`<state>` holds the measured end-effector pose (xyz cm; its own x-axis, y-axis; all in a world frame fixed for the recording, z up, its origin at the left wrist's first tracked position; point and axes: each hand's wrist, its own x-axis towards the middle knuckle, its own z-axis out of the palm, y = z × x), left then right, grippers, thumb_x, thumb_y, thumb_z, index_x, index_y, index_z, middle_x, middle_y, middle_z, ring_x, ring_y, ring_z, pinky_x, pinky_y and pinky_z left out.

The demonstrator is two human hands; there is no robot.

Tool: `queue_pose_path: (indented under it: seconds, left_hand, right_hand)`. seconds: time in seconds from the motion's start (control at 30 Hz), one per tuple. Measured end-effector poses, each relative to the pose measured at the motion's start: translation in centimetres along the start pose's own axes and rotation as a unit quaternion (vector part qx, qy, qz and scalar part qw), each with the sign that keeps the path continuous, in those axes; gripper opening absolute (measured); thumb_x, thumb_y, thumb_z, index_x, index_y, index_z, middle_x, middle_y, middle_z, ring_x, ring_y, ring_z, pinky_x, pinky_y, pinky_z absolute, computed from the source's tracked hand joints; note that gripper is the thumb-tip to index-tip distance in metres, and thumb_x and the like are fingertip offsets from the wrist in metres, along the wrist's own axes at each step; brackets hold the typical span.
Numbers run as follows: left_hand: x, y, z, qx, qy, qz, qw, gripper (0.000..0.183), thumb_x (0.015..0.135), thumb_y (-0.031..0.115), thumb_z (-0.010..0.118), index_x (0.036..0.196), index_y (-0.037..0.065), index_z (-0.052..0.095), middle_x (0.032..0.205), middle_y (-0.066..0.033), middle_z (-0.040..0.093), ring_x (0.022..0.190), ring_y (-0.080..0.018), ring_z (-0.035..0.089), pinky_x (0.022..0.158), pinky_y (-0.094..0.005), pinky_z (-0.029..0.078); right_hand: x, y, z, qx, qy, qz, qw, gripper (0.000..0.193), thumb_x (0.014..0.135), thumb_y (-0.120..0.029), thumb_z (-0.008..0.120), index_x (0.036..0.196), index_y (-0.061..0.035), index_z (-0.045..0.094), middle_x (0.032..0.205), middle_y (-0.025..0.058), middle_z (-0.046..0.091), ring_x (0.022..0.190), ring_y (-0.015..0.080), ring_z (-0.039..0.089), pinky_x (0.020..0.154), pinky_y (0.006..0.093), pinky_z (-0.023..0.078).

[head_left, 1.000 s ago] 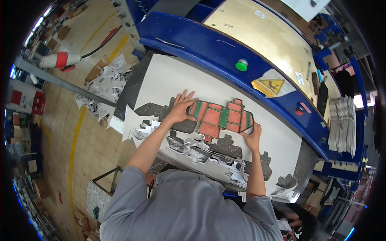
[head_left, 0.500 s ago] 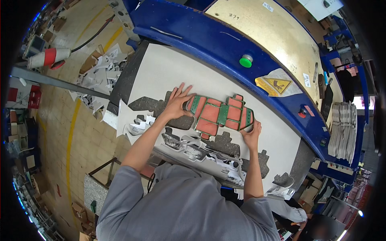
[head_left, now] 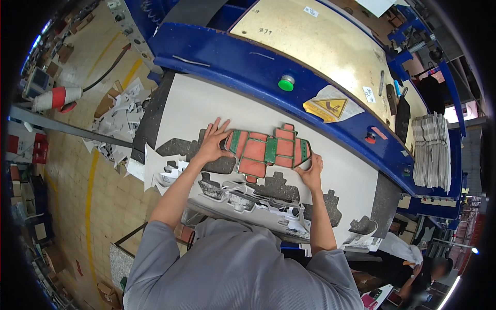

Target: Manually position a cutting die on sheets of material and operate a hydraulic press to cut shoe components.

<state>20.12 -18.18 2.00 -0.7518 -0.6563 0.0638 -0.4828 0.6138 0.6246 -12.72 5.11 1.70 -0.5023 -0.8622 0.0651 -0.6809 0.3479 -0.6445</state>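
Observation:
A cutting die (head_left: 254, 150) with a green frame and pink-red foam pads lies on a large pale sheet (head_left: 181, 111). My left hand (head_left: 211, 148) holds its left end, thumb at the near side and the other fingers spread over the sheet. At the opposite end, my right hand (head_left: 311, 174) pinches the die's rounded tip between thumb and fingers. Around the die, dark shaped holes (head_left: 278, 187) show where pieces are gone from the sheet. Torn, curled offcuts (head_left: 240, 201) lie along the near edge, close to my body.
A blue press beam (head_left: 227, 61) with a green button (head_left: 285, 83) spans the far side of the work surface. Stacked grey-white sheets (head_left: 431, 150) stand at right. A scrap heap (head_left: 119, 116) lies on the floor at left. Another person (head_left: 413, 268) is at lower right.
The view has shifted, so the press beam and its button appear farther left. Both hands keep hold of the die, which shows no clear movement on the sheet.

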Motion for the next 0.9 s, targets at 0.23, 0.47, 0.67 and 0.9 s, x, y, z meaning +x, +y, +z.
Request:
queue_pose_path:
  seconds: [0.23, 0.47, 0.67, 0.9]
  left_hand:
    - [-0.1, 0.3, -0.2, 0.004, -0.004, 0.003, 1.0, 0.096, 0.053, 0.036, 0.088, 0.139, 0.015, 0.051, 0.157, -0.0055, 0.027, 0.148, -0.0317, 0.011, 0.119, -0.0524, 0.009]
    - [-0.7, 2.7, -4.1, -0.026, 0.118, -0.069, 0.99, 0.066, 0.069, 0.02, 0.082, 0.129, 0.009, 0.056, 0.139, -0.0155, 0.046, 0.133, -0.0334, 0.037, 0.109, -0.0457, 0.031]
    - [-9.5, 9.1, -1.8, -0.038, 0.161, -0.067, 0.984, 0.012, 0.082, 0.016, 0.069, 0.082, 0.005, 0.064, 0.079, -0.0067, 0.063, 0.079, -0.0264, 0.059, 0.069, -0.0363, 0.046]
    - [-10.1, 5.5, 5.5, 0.064, 0.107, -0.009, 0.992, 0.034, 0.083, 0.033, 0.069, 0.109, 0.013, 0.061, 0.114, -0.0068, 0.055, 0.115, -0.0286, 0.047, 0.099, -0.046, 0.03]
  right_hand:
    - [-0.1, -0.1, -0.1, -0.008, 0.006, -0.003, 1.0, 0.093, 0.053, -0.023, 0.091, 0.136, -0.0126, 0.05, 0.119, 0.0097, 0.049, 0.114, 0.0312, 0.044, 0.102, 0.0432, 0.033]
    - [1.1, -0.5, -2.9, 0.016, -0.029, 0.001, 0.999, 0.077, 0.063, -0.025, 0.088, 0.13, -0.005, 0.055, 0.107, 0.0107, 0.054, 0.104, 0.0281, 0.052, 0.093, 0.038, 0.042]
    - [3.1, -3.5, -8.0, 0.103, 0.138, 0.104, 0.98, 0.032, 0.093, -0.028, 0.064, 0.083, 0.0014, 0.07, 0.064, 0.0083, 0.063, 0.058, 0.012, 0.056, 0.058, 0.0285, 0.046]
    - [11.4, -19.2, -5.7, 0.14, 0.093, -0.094, 0.981, 0.04, 0.092, -0.033, 0.065, 0.069, 0.0, 0.065, 0.06, 0.0146, 0.061, 0.055, 0.0169, 0.06, 0.053, 0.0311, 0.044]
